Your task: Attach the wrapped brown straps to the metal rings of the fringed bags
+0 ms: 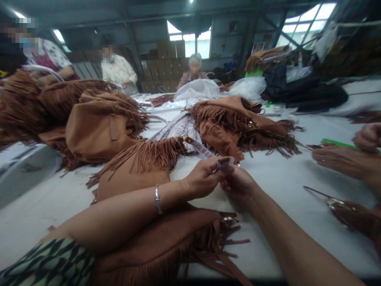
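Note:
My left hand (204, 176), with a silver bracelet at its wrist, is closed in a pinch on a small, thin, pale purplish piece (226, 166). My right hand (239, 184) meets it from the other side, its fingers also closed at that piece. A strap (202, 147) with a metal ring runs from a brown fringed bag (133, 180) up to my hands. Below my left forearm lies another brown fringed bag (166, 228), its fringe and metal fittings towards the right. My fingers partly hide what they grip.
More brown fringed bags (98, 123) are heaped at the left, and others (229, 119) lie beyond my hands on the white table (276, 174). At the right are another person's hands (345, 161) near a green tool (339, 143). Several people stand or sit across the table.

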The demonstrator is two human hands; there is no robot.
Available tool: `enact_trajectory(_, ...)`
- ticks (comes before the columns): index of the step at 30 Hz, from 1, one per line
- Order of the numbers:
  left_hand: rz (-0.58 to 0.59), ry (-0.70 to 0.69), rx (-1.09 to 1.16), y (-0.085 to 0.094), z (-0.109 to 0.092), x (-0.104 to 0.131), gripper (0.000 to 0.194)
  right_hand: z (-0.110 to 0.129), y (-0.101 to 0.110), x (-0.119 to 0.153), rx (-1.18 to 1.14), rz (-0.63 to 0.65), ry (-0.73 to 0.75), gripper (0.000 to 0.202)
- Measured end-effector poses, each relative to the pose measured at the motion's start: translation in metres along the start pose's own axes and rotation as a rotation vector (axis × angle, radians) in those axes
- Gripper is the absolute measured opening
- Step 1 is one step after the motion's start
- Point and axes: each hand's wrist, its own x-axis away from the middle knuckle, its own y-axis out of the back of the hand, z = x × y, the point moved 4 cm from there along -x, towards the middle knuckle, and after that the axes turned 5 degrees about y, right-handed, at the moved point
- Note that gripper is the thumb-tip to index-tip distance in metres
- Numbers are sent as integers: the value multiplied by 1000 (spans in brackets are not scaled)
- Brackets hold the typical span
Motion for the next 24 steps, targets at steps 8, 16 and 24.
enact_trajectory(8,-250,417,762,43,11,0,48,26,-19,14,-196,339,-101,29)
enact_trajectory(16,-217,495,881,30,27,8,53,11,-24,9,-179,172,-95,41)
enact_trajectory(24,-145,459,801,18,34,10,55,29,18,6,-101,-195,49,26)
